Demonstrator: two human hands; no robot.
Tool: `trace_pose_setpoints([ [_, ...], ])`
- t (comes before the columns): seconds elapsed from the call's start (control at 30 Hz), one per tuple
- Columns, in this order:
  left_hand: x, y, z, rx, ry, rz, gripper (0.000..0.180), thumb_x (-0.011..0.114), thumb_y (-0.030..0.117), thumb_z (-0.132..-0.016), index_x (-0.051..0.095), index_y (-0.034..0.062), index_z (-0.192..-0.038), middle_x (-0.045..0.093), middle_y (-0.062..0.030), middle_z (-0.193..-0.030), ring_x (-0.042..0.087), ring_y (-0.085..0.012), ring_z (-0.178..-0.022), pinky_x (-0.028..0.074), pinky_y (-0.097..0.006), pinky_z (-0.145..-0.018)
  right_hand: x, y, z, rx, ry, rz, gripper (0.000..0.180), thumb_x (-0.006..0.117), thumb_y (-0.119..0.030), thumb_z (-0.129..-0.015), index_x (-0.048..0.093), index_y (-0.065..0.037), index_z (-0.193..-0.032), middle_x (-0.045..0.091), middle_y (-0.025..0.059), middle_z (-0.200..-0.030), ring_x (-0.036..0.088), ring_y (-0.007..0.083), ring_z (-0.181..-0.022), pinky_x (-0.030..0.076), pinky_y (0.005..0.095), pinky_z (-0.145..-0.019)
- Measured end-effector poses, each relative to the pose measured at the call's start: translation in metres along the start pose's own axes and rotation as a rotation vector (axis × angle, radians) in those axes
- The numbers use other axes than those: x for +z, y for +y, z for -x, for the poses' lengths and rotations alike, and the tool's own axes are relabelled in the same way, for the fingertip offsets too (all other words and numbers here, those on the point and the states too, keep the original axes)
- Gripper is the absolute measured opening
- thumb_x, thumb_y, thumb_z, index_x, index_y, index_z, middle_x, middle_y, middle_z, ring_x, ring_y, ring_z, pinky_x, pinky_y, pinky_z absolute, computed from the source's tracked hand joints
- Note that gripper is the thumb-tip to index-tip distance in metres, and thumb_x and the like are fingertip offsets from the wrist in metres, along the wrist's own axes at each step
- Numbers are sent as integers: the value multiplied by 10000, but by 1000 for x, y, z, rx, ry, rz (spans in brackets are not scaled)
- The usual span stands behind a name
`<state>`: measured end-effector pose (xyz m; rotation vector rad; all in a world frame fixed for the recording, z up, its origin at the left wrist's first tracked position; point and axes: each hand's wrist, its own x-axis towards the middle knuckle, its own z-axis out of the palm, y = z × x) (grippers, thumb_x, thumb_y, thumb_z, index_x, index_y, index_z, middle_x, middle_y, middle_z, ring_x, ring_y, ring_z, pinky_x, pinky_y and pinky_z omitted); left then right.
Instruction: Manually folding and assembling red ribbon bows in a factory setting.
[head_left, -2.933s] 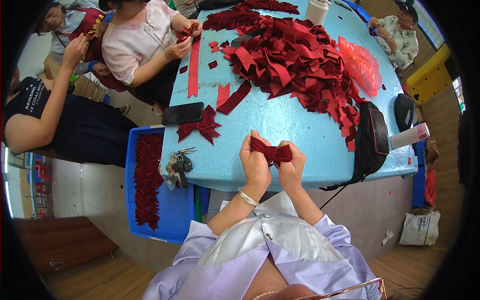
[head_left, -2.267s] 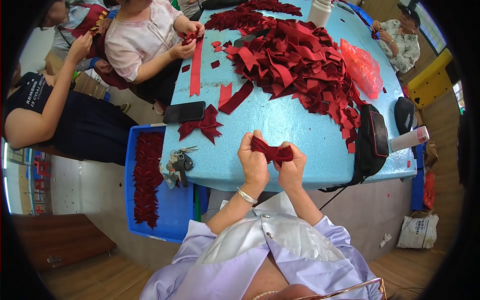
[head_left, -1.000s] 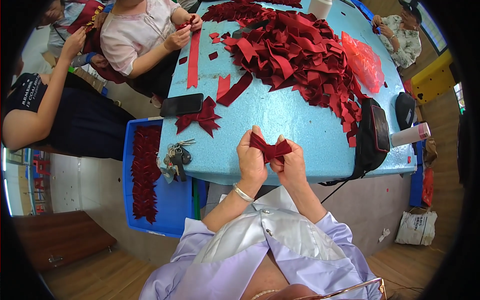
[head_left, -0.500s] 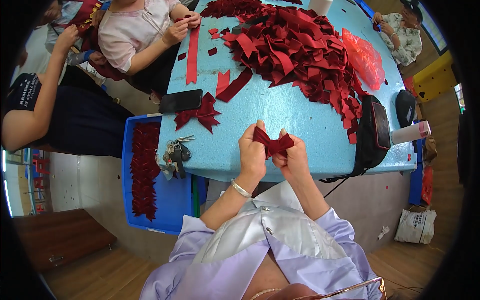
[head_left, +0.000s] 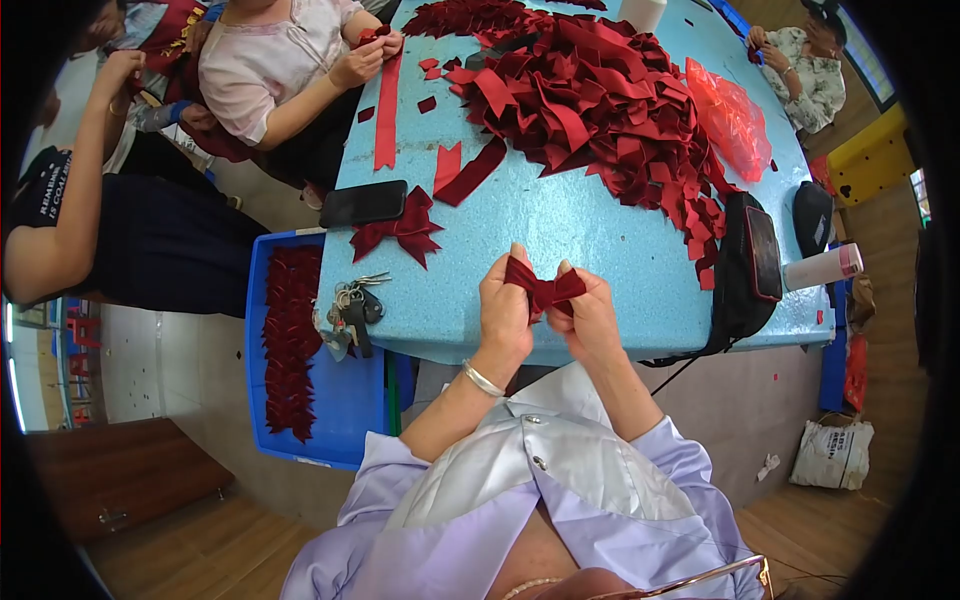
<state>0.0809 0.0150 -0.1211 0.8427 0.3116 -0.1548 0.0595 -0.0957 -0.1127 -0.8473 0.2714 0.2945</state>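
Both hands, left hand [head_left: 505, 315] and right hand [head_left: 590, 318], pinch a dark red ribbon bow [head_left: 543, 288] over the table's [head_left: 560, 235] near edge (6 o'clock); a finished bow [head_left: 402, 228] lies at 10 o'clock, the ribbon heap [head_left: 590, 100] beyond at 12.

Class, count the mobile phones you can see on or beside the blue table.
2: a black phone lies near the table's left edge; another phone rests on the black bag at right. Others may be hidden.

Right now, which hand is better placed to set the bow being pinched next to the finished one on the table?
Left, probably. The left hand pinches the dark red ribbon bow on the side nearer the finished bow; the right hand would have to cross over.
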Motion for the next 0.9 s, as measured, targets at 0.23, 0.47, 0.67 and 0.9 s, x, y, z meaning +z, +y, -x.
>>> trace_pose_setpoints([
  [0.23, -6, 16, -1, 0, -154, -313, 275, 570, 194, -967, 532, 74, -722, 468, 72, -698, 385, -13, -633, 345, -210, -542, -16, -21, 0, -162, -37, 498, 116, 581, -81, -879, 618, -45, -776, 560, -27, -668, 439, 44, -522, 313, 223, -456],
  [0.47, -13, 35, 3, -38, -310, -431, 200, 476, 21, -926, 529, 49, -735, 508, 36, -706, 424, -36, -615, 368, -214, -539, -9, -45, 0, 6, -160, 795, 159, 617, -127, -886, 664, -2, -799, 590, -28, -682, 493, 42, -611, 383, 208, -540],
  [0.67, -15, 47, 4, -110, -329, -450, 210, 517, 58, -944, 530, 42, -735, 529, 29, -668, 450, -28, -570, 388, -217, -500, 2, -34, 3, -163, -104, 864, 198, 602, -151, -905, 656, 0, -787, 575, -35, -662, 482, 33, -604, 380, 208, -525],
  [0.9, -11, 50, 11, -242, -266, -467, 147, 405, 3, -907, 530, 40, -839, 587, -73, -674, 560, -139, -488, 420, -245, -397, 1, -16, 8, -240, 1, 799, 173, 592, -164, -912, 661, -11, -871, 576, -32, -670, 479, 38, -606, 386, 204, -538],
])
